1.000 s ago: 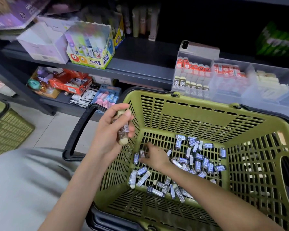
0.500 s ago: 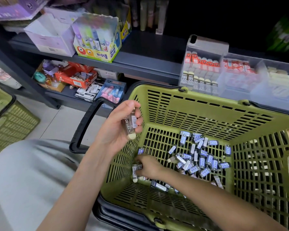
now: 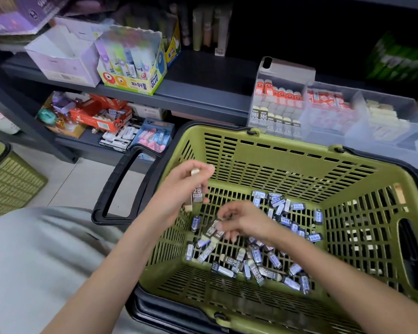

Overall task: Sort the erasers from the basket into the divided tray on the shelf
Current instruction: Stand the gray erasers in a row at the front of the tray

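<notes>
Pinching a brown-sleeved eraser (image 3: 212,231), the right hand (image 3: 244,220) hovers above the green basket's (image 3: 287,150) floor. The left hand (image 3: 176,191) grips a small stack (image 3: 196,194), perhaps 2, marked 2B. The basket's far wall stands before the divided tray (image 3: 328,131) on the shelf (image 3: 203,92), right of a glue box (image 3: 135,78). Blue and brown loose erasers (image 3: 251,259) litter the floor.

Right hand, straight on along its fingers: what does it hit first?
The right hand likely meets the blue-sleeved eraser beside the basket's left wall, then that wall; depth unclear.
</notes>
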